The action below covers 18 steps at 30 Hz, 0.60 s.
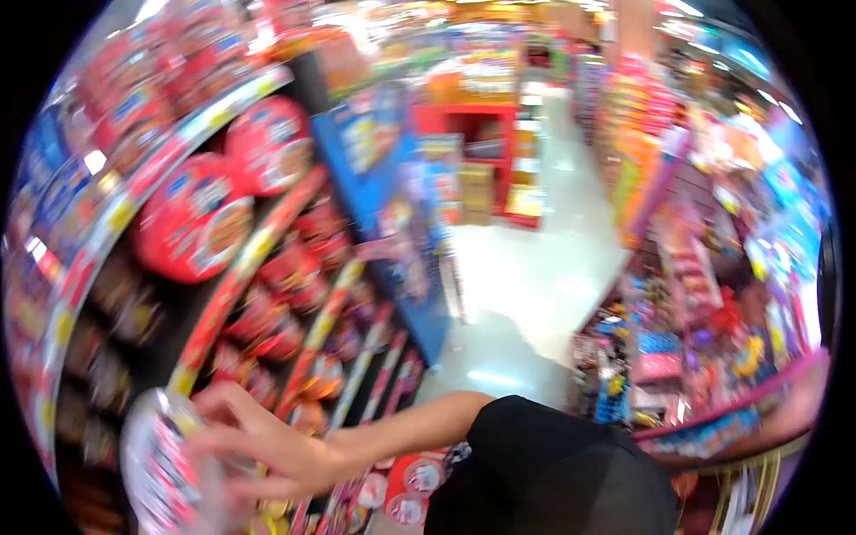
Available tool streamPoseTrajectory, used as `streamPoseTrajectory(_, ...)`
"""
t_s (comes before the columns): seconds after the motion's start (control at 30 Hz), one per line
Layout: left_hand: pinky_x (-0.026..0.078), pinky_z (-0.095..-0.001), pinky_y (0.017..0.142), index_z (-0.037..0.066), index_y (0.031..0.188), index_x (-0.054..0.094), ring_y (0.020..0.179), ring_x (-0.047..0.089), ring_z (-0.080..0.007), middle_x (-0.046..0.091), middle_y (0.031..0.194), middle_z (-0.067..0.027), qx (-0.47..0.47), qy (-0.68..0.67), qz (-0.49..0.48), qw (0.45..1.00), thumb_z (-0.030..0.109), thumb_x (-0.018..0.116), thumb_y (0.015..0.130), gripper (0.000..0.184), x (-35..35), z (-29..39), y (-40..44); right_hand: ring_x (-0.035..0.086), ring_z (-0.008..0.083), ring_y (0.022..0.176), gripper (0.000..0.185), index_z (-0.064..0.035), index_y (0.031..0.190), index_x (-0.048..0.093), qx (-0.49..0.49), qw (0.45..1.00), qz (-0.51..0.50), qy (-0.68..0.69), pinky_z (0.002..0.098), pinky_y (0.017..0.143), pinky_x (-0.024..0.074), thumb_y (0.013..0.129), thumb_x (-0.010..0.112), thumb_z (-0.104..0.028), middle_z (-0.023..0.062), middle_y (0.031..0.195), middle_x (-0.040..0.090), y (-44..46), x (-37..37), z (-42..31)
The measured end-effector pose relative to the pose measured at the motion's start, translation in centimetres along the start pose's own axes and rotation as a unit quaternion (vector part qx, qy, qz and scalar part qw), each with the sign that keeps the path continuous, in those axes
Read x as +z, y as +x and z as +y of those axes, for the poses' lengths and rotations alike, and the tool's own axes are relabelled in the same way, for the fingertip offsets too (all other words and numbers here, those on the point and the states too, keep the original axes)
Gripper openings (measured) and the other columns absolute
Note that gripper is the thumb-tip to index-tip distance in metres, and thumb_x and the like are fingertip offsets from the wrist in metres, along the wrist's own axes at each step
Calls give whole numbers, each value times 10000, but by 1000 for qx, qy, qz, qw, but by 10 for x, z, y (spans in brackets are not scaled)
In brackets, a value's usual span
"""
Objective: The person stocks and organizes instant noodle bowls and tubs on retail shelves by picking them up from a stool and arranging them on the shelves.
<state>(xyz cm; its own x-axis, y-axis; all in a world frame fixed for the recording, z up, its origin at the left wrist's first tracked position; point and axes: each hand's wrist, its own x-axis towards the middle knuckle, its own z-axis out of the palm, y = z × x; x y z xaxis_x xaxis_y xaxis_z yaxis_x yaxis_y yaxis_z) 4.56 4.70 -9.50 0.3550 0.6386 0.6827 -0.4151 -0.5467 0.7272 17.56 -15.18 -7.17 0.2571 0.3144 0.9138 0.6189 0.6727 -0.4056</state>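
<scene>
A bare forearm comes out of a black short sleeve (544, 473) and stretches to the left. At its end my right hand (276, 450) is closed on the edge of a round, pale package (160, 468) with pink and dark print. Motion blurs the package, so its exact kind and wording cannot be read. It is held up in front of the lower shelves on the left. Large red round packs, which look like instant noodle bowls (198, 217), sit on the shelf above it. My left hand is out of view.
A tall shelf unit (241, 267) with several rows of packaged goods runs along the left. A blue display panel (343, 178) stands at its end. A pale, glossy aisle floor (526, 285) leads ahead to a red stand (508, 169). Small colourful goods (687, 357) fill the right side.
</scene>
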Motion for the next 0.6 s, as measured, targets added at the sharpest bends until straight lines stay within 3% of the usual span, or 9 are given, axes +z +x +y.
streamPoseTrajectory(0.07, 324, -438, 1085, 58, 1403, 361, 1293, 407, -252, 433, 1388, -136, -55, -43, -76, 995, 434, 402, 985, 564, 62, 7, -60, 401, 299, 1128, 622, -57, 1325, 450, -21, 996, 30, -79, 407, 970, 332, 877, 606, -459, 187, 1228, 372, -56, -44, -23)
streamPoseTrajectory(0.13, 327, -434, 1083, 59, 1404, 359, 1291, 409, -251, 433, 1388, -135, -126, -91, -154, 976, 428, 405, 985, 561, 109, 15, -115, 386, 294, 1127, 752, -26, 1373, 380, 51, 980, 41, -189, 428, 989, 308, 853, 600, -523, 167, 1198, 366, -109, -81, -45)
streamPoseTrajectory(0.27, 333, -428, 1078, 60, 1407, 356, 1286, 414, -249, 434, 1387, -132, -241, -166, -299, 908, 417, 411, 986, 555, 163, 40, -195, 300, 316, 1270, 1087, 8, 1468, 122, 293, 908, 103, -283, 442, 1075, 234, 765, 641, -638, 195, 1306, 332, -193, -125, -98)
streamPoseTrajectory(0.37, 338, -423, 1075, 61, 1409, 353, 1282, 418, -247, 434, 1386, -130, -290, -199, -363, 863, 408, 416, 986, 551, 175, 49, -222, 219, 319, 1357, 1282, -3, 1479, -37, 397, 881, 210, -148, 435, 1127, 165, 675, 742, -626, 203, 1401, 271, -227, -123, -113)
streamPoseTrajectory(0.47, 343, -418, 1071, 62, 1411, 350, 1279, 422, -245, 434, 1385, -129, -308, -212, -389, 842, 400, 420, 987, 547, 179, 50, -230, 178, 301, 1394, 1424, -7, 1461, -144, 422, 881, 205, -52, 411, 1149, 120, 589, 846, -544, 207, 1458, 211, -211, -114, -126)
streamPoseTrajectory(0.5, 344, -416, 1070, 62, 1411, 349, 1277, 423, -244, 434, 1385, -128, -317, -213, -393, 837, 397, 422, 987, 545, 178, 49, -234, 222, 284, 1385, 1461, -2, 1460, -137, 417, 884, 195, -76, 392, 1149, 137, 538, 909, -439, 201, 1479, 195, -214, -114, -124)
streamPoseTrajectory(0.6, 349, -411, 1067, 63, 1413, 347, 1274, 427, -243, 435, 1384, -126, -329, -206, -383, 838, 388, 426, 987, 542, 172, 43, -235, 221, 278, 1388, 1438, -1, 1462, -123, 387, 898, 207, -35, 394, 1147, 154, 549, 909, -414, 194, 1482, 202, -207, -109, -122)
